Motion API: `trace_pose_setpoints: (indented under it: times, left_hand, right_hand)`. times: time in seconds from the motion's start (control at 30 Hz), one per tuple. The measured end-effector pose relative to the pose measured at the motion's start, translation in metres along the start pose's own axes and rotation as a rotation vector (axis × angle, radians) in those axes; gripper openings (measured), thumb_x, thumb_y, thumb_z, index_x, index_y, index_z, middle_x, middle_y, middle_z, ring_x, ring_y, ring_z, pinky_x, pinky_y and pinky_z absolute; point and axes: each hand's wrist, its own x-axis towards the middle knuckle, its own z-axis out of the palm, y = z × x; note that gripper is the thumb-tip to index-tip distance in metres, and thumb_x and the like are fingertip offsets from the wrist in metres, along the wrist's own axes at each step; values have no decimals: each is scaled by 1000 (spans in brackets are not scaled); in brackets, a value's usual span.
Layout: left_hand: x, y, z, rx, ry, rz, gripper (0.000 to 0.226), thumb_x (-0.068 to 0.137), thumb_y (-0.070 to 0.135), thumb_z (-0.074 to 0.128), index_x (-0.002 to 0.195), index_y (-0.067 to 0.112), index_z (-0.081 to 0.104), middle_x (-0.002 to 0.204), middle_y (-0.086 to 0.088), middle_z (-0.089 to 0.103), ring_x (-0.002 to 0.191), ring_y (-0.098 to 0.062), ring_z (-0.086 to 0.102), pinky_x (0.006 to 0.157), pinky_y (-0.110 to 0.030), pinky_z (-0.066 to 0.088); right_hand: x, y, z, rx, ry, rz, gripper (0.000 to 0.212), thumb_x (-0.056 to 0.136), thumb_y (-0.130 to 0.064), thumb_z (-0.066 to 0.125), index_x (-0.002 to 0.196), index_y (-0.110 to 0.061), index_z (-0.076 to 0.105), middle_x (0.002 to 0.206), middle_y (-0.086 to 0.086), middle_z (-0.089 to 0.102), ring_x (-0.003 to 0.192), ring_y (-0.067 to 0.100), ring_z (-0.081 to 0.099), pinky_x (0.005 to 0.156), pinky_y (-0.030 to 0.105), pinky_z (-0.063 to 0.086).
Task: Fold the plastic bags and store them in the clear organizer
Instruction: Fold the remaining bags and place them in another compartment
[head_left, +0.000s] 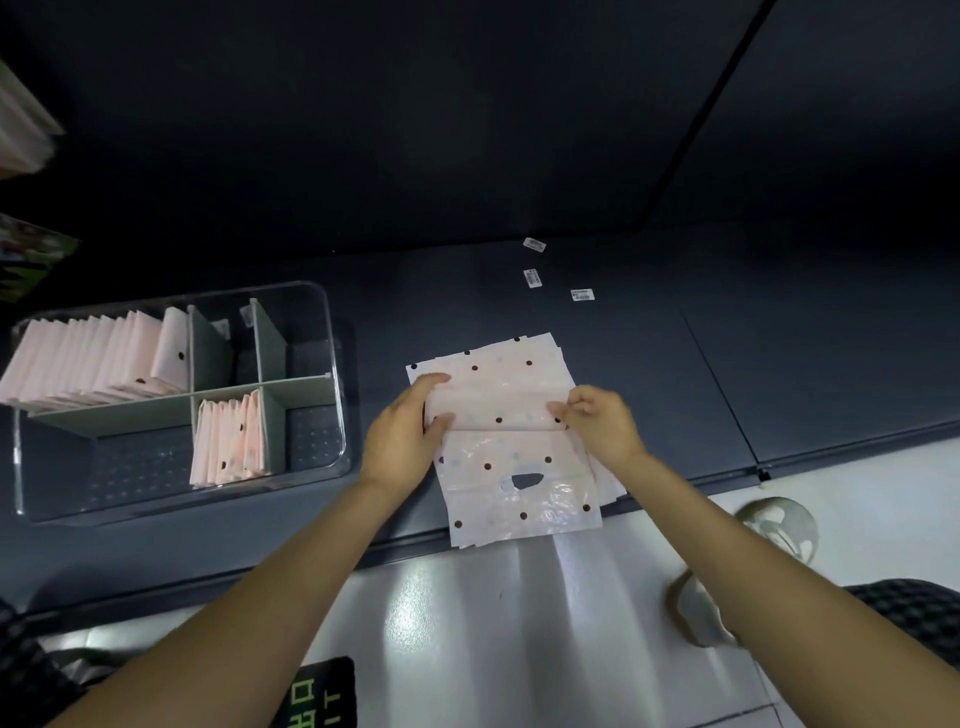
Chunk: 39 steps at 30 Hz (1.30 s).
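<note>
Lying on the dark tabletop (675, 364), thin glossy pink polka-dot plastic bags (511, 470) form a stack. Left hand (402, 434) and right hand (597, 421) fingers pinch the top bag's fold. Clear rectangular plastic organizer (332, 364) sits left.

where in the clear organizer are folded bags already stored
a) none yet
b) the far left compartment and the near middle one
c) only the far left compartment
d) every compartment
b: in the clear organizer, a long row of folded bags fills the far left compartment and a shorter row of folded bags stands in the near middle one; the other compartments hold no bags.
</note>
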Motion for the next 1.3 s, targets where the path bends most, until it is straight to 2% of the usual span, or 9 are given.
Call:
trace_pose_setpoints:
  times: [0.1, 0.2, 0.37, 0.47, 0.6, 0.7, 0.9, 1.17, 1.3]
  left_hand:
    - [-3, 2, 8, 94, 129, 134, 45, 89, 17, 62, 132, 17, 49, 140, -3, 46, 128, -23, 40, 106, -39, 35]
    - [-12, 3, 20, 292, -8, 333, 48, 94, 27, 54, 140, 16, 43, 153, -5, 30, 143, -24, 23, 119, -36, 8]
    - [-20, -6, 39, 589, -314, 310, 72, 96, 58, 19, 149, 19, -10, 154, 2, -22, 143, -17, -21, 116, -35, -15]
    - [-19, -8, 42, 653, -343, 291, 79, 92, 63, 12, 146, 15, -19, 148, -3, -32, 139, -19, -28, 115, -36, -17]
    - [-15, -8, 45, 692, -349, 280, 84, 89, 67, 9, 145, 11, -20, 146, -7, -34, 138, -22, -30, 115, -39, -17]
    - [-14, -7, 47, 691, -348, 277, 86, 85, 70, 2, 146, 12, -19, 146, -7, -33, 138, -22, -30, 114, -39, -18]
    - [-13, -8, 44, 713, -340, 294, 85, 83, 72, 1, 147, 18, -18, 153, -13, -25, 142, -24, -24, 113, -37, -19]
    - [-10, -5, 38, 735, -404, 292, 78, 86, 72, 11, 147, 32, -15, 154, -15, -23, 143, -26, -21, 114, -37, -16]
    - [-8, 1, 37, 690, -393, 233, 73, 90, 68, 16, 150, 31, -5, 157, -12, -15, 145, -23, -15, 116, -36, -11]
  right_hand:
    - [9, -4, 6, -29, 67, 78, 26, 86, -28, 68, 68, -15, 55, 60, -3, 57, 63, 15, 50, 51, 17, 40]
    - [18, -6, 9, -93, 88, 99, 21, 87, -31, 65, 80, -11, 64, 80, 2, 66, 82, 20, 60, 72, 27, 50]
    - [21, -8, 12, -201, 126, 99, 28, 88, -33, 63, 65, -21, 52, 84, 0, 63, 86, 22, 59, 78, 33, 48]
    - [15, -12, 14, -217, 171, 76, 18, 91, -33, 58, 88, -15, 60, 91, 5, 66, 91, 26, 60, 77, 34, 48]
    - [-12, -12, 28, -436, 349, -333, 28, 97, -24, 47, 119, -9, 55, 113, 11, 61, 106, 29, 54, 92, 38, 39]
    - [-25, -13, 42, -580, -6, -615, 41, 101, -26, 37, 140, -12, 42, 146, 4, 43, 136, 21, 35, 113, 29, 19]
    - [-12, 13, 46, -887, -209, -555, 58, 101, -44, 18, 150, -21, -2, 157, -9, -9, 145, 8, -13, 118, 29, -9]
    - [-1, 22, 12, -996, -142, -501, 56, 102, -40, 19, 151, -16, 5, 159, -5, 1, 146, 8, 0, 116, 26, -8]
    - [3, 6, 8, -1094, -42, -644, 58, 97, -11, 36, 150, -12, 14, 153, 11, 30, 141, 22, 28, 117, 30, 10]
